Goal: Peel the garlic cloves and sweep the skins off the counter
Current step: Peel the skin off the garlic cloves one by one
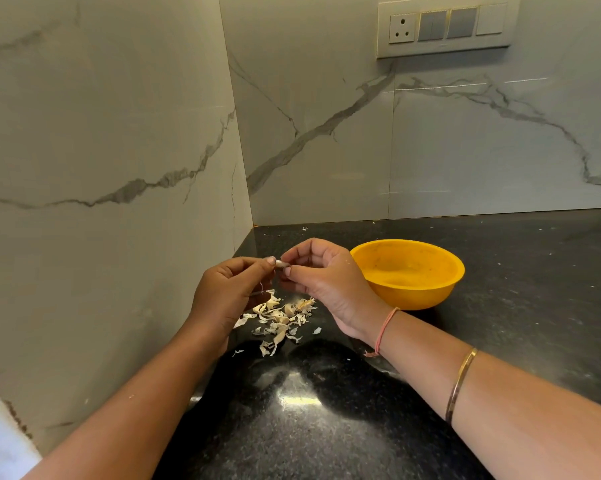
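Left hand (228, 296) and right hand (326, 278) meet in the air just above the dark speckled counter (499, 278), close to the corner where the two marble walls (101, 133) join. Between them is a small pale garlic clove (281, 263). The left thumb and forefinger pinch one end of it, with the other fingers curled in towards the palm. The right thumb and forefinger pinch the other end, and the rest of that hand is loosely bent above it. A thin wisp of skin dangles from the left fingers.

Directly under the hands, on the counter, lies a loose scatter of papery garlic skins (278, 320), off-white and curled, with a few stray flecks a little apart from the heap. Whether any whole cloves lie among them I can't tell.

Just beside the right hand, towards the back wall, stands a yellow bowl (416, 299), upright on the counter and not touching the skins.

The right wrist wears a pinkish thread band (383, 329), and further up the forearm a thin gold bangle (460, 384). High on the back wall is a switch panel (446, 26)
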The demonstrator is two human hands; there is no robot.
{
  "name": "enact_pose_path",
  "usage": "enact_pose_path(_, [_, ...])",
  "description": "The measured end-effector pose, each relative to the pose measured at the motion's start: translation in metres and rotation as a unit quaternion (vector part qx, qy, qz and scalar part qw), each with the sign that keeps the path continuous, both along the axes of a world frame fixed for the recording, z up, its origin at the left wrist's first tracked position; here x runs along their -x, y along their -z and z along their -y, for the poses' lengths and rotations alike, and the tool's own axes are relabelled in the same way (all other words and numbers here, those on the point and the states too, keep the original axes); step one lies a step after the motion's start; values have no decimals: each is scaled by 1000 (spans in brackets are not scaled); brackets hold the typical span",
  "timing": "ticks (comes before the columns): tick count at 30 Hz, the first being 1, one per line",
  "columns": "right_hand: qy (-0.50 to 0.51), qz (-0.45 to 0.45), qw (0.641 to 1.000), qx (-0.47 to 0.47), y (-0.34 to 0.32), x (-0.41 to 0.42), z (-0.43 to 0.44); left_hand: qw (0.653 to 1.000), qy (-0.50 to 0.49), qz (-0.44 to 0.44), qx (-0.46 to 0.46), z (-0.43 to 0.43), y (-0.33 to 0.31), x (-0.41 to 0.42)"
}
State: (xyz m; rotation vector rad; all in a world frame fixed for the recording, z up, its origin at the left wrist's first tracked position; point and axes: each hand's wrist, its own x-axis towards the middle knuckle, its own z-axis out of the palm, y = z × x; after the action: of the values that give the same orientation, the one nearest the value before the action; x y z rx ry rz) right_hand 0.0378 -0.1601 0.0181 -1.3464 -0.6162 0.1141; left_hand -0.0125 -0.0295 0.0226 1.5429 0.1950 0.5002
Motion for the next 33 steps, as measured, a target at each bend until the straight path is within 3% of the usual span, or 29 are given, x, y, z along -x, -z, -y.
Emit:
enact_pose_path(18, [43, 85, 993, 65, 3, 0, -2, 999, 22, 9, 40, -1, 0, -1])
enact_pose_path(24, [106, 174, 971, 126, 8, -3, -7, 1000, 17, 11, 22, 0, 1, -1])
enact_pose_path(29, [115, 159, 973, 122, 9, -6, -7, 1000, 11, 19, -11, 0, 3, 0])
enact_pose_path(33, [75, 94, 989, 91, 7, -3, -4, 998, 11, 26, -54, 2, 4, 1])
